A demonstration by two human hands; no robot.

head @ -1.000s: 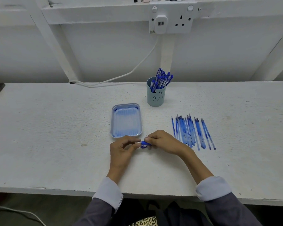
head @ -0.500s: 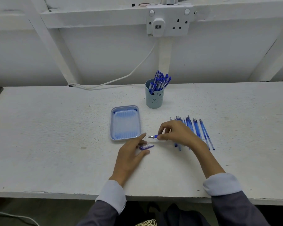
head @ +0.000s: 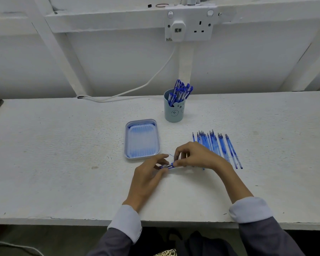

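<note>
The hands have come together. The left hand (head: 148,175) and the right hand (head: 198,157) both pinch the blue pen (head: 168,165). It looks light, hard and slippery; pinch it near the tip.

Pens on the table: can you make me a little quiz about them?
1. True or false: the tray lies right of the cup.
2. What do the left hand and right hand pinch between them? A blue pen; B plug; C spoon.
3. Fill in: the loose refills lie by the ___ hand.
Key: 1 false; 2 A; 3 right.
</note>
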